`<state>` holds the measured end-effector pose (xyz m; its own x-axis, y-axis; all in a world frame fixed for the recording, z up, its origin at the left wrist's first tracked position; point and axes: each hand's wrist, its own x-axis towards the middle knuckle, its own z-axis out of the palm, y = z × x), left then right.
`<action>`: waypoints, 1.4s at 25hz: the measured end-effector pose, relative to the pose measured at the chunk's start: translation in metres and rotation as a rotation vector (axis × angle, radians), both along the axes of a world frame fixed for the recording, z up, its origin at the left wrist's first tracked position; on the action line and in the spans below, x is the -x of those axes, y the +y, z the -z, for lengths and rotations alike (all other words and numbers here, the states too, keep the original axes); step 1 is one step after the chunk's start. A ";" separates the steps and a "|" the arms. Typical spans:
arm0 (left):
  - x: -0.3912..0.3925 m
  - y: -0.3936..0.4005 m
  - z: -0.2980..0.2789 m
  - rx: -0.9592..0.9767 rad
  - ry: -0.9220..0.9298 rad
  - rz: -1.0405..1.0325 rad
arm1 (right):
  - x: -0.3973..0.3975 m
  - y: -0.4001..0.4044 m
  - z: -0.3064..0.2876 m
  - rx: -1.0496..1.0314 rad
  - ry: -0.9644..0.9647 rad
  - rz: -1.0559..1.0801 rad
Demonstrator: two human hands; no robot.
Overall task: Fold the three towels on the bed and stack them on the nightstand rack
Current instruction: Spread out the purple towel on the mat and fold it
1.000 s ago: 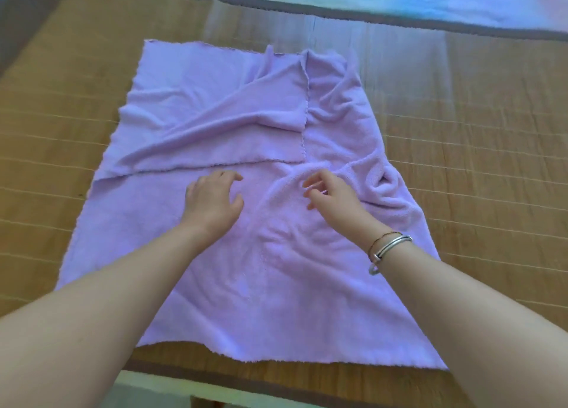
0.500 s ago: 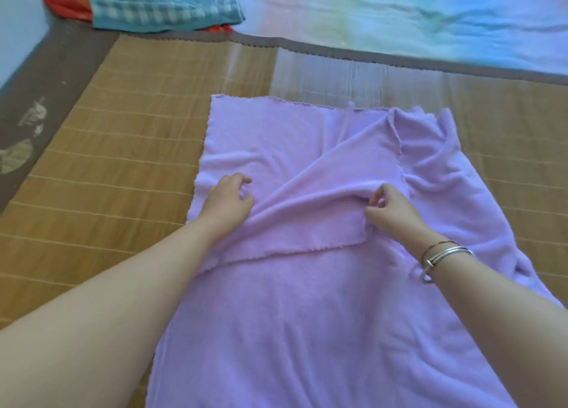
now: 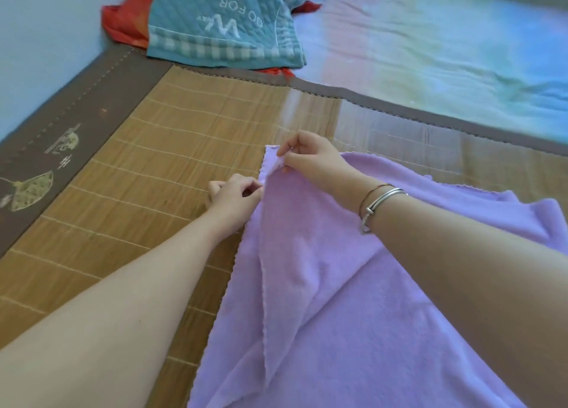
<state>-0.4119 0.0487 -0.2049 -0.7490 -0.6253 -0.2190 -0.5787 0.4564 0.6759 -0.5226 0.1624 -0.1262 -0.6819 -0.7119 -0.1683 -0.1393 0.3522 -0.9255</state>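
Head view, both arms reaching forward over the bed. We see the lilac towel [image 3: 353, 300] spread on a woven bamboo mat [image 3: 147, 173], covering the lower right part of the view, with one layer doubled over along a diagonal crease that runs from the near edge up to the far left corner. At that corner our left hand [image 3: 235, 197] has its fingers curled and thumb and forefinger pinched on the towel's scalloped left edge, just below the corner. Our right hand [image 3: 310, 157] crosses above it and pinches the corner itself, lifting it slightly off the mat; its other fingers are curled. The two hands lie close together, nearly touching, both clamped on the same stretch of hem. The right wrist carries a silver bangle [image 3: 382, 200] and a thin cord bracelet beside it. The mat has a brown fabric border [image 3: 76, 112] printed with fan motifs on the left. Beyond the border, at the top, a teal quilted cloth [image 3: 221, 23] with white lettering lies over a red cloth [image 3: 126, 20], and a pastel sheet [image 3: 430, 47] covers the rest of the bed.
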 end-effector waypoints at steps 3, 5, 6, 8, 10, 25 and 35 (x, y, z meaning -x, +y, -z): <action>0.007 -0.035 0.010 -0.105 0.025 -0.102 | 0.028 -0.041 0.027 -0.066 0.014 -0.009; 0.011 -0.039 0.015 -0.134 0.000 -0.103 | 0.044 -0.049 0.052 -0.245 0.124 -0.065; 0.012 -0.039 0.018 -0.142 -0.006 -0.098 | 0.050 -0.049 0.065 -0.360 0.272 -0.094; 0.012 -0.038 0.020 -0.136 -0.009 -0.090 | 0.060 -0.049 0.078 -0.493 0.539 -0.075; 0.010 -0.039 0.021 -0.155 -0.010 -0.089 | 0.065 -0.054 0.076 -0.470 0.592 -0.014; 0.013 -0.031 0.014 0.042 -0.135 -0.060 | 0.038 0.029 0.062 -0.294 0.767 0.111; 0.073 0.184 -0.018 0.408 -0.047 0.248 | 0.056 0.315 0.046 -0.615 0.590 0.647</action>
